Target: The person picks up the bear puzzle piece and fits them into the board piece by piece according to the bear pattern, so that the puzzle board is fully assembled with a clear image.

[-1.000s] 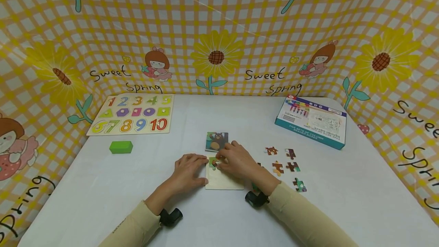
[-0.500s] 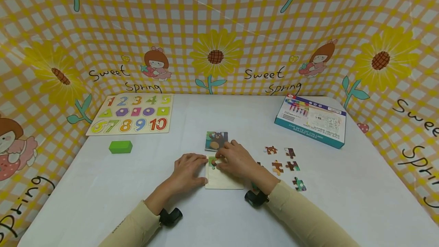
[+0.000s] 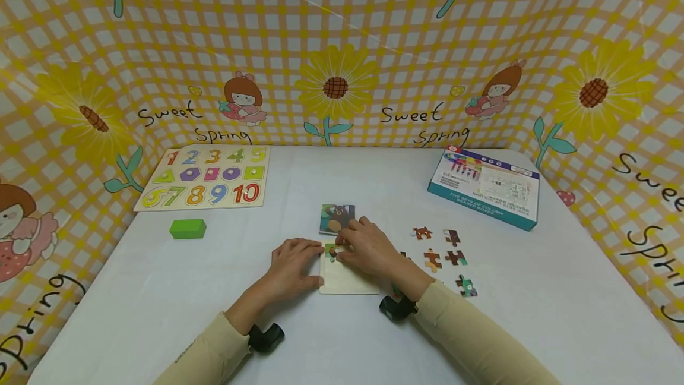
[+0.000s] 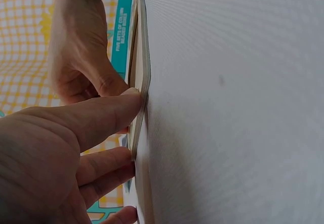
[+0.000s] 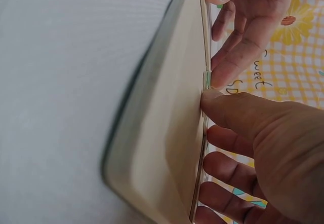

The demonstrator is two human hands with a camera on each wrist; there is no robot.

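Note:
A pale wooden puzzle tray (image 3: 347,281) lies on the table with a green and brown puzzle piece (image 3: 329,251) in its upper left corner. My left hand (image 3: 293,269) rests against the tray's left edge; in the left wrist view its thumb (image 4: 109,113) and fingertips touch the rim. Thumb and fingers of my right hand (image 3: 369,248) pinch the puzzle piece at its right side, covering part of it. Behind the tray lies a square bear picture (image 3: 336,217). Several loose puzzle pieces (image 3: 431,259) are spread to the right, some partly hidden by the right forearm.
At the back left lies a wooden number board (image 3: 205,180), with a green block (image 3: 187,229) in front of it. A teal and white box (image 3: 486,188) stands at the back right. Checked cloth (image 3: 278,28) walls in the table (image 3: 299,337) at the back and sides.
Both hands stay nearly in place at the tray. The right thumb and fingers make only slight movements at the puzzle piece, and the whole view shifts a little.

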